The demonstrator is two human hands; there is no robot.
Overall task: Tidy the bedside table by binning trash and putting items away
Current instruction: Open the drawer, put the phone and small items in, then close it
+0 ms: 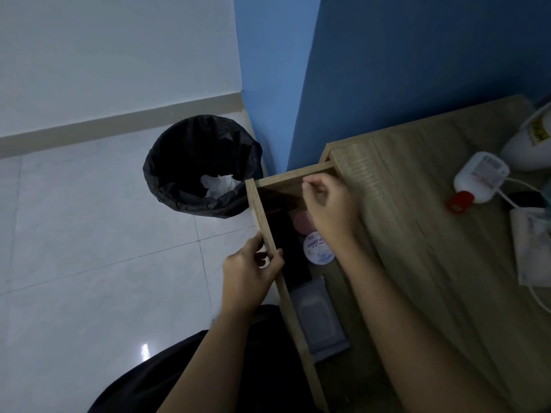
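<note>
At the near edge of the bedside table [417, 222], the open drawer [269, 234] is held by its front panel, the left hand [250, 275] pinching the board between thumb and fingers. Just beyond, the right hand [331, 210] is poised over the drawer's far end, fingers curled loosely with thumb and forefinger nearly meeting; whether anything is pinched cannot be told. A round labelled tin [317, 251] and a grey pouch [319, 320] are seen inside. The putting-away step appears in hand. Next, the white bottle [480, 177] farther back likely needs fetching. Farthest, crumpled trash lies in the bin [202, 165].
</note>
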